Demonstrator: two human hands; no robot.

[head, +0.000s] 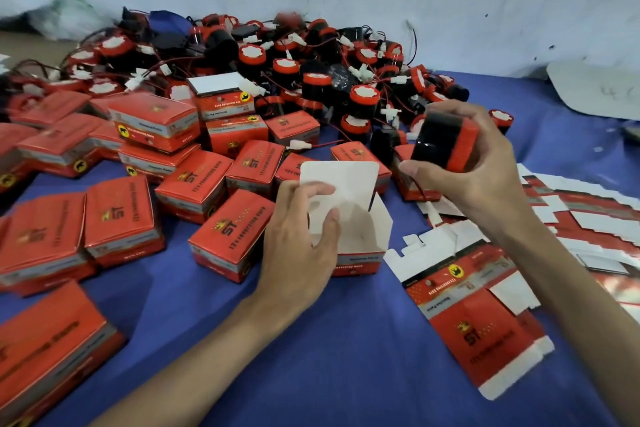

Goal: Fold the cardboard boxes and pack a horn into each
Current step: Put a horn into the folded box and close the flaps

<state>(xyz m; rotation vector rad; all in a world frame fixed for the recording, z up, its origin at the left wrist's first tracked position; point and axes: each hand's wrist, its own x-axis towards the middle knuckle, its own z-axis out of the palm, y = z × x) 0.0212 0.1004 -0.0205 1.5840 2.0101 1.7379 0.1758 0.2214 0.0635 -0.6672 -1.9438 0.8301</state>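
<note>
Gripping a black-and-red horn (437, 139), the right hand (485, 170) is curling its fingers (450, 112) round it; down-left of those fingers the open box (363, 236) is sitting on the blue desk (346, 357); the left hand (298, 243) is pinching its raised white lid and near wall.

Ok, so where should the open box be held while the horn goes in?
By its left wall, coming from the left, much as the left hand grips the box now. The lid stands up at the back and the mouth faces upward, so a left-side hold leaves the opening free for the horn in the right hand, which would likely come in from the upper right.
</note>
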